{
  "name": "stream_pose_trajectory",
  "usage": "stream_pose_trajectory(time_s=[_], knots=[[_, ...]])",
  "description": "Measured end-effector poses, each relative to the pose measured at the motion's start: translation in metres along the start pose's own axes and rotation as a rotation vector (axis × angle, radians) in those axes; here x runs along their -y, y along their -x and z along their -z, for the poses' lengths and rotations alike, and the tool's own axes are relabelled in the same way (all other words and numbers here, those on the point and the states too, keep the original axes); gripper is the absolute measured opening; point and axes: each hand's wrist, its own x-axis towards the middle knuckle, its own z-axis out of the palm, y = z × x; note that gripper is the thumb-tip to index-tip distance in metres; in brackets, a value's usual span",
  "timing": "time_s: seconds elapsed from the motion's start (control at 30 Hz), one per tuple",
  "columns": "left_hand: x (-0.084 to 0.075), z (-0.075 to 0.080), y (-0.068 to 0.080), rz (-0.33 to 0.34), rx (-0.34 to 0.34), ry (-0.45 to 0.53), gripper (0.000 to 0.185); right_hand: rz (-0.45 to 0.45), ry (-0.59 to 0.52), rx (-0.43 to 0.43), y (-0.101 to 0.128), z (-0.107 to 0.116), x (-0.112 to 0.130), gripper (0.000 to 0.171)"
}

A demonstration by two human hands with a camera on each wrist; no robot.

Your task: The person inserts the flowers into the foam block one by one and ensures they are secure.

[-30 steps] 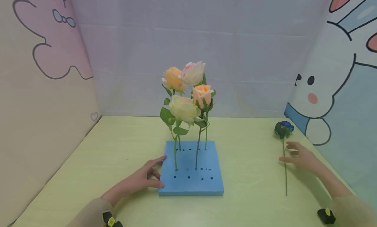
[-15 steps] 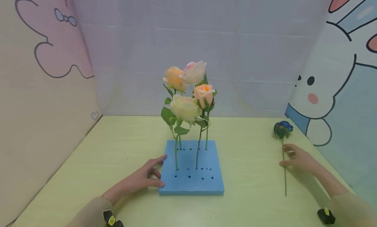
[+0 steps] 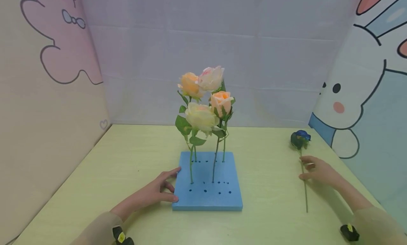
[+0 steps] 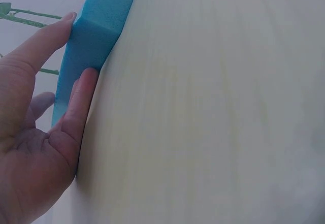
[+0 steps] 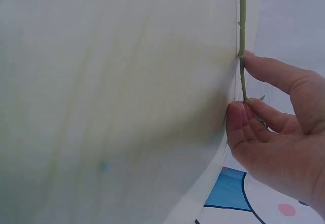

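My left hand (image 3: 156, 191) touches the left side of a blue foam board (image 3: 206, 199), its thumb at the near corner. In the left wrist view, the fingers of the left hand (image 4: 45, 117) lie against the side of the blue board (image 4: 94, 41). Upright in the board's holes stand several artificial roses, including a cream one (image 3: 201, 118) and a peach one (image 3: 221, 103). Over at the right, my right hand (image 3: 321, 171) pinches the stem of a blue rose (image 3: 300, 139). The right wrist view has the thumb and fingers at that green stem (image 5: 242, 36).
The pale yellow table (image 3: 267, 188) extends around the board on all sides. A pale back curtain (image 3: 254, 61) stands behind it, with cartoon-printed walls at left and right. Rows of small holes (image 3: 205, 191) mark the board's top.
The right hand's fingers have closed on the blue rose's stem, and the rose has shifted a little left. The left hand stays at the board.
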Motion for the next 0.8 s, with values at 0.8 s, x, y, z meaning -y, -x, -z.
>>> stream_pose_trajectory(time_s=[0.8], knots=[[-0.001,-0.001,0.0,-0.001,-0.001,0.004,0.092,-0.05,-0.109,0.054,-0.008,-0.011,0.029,0.054]])
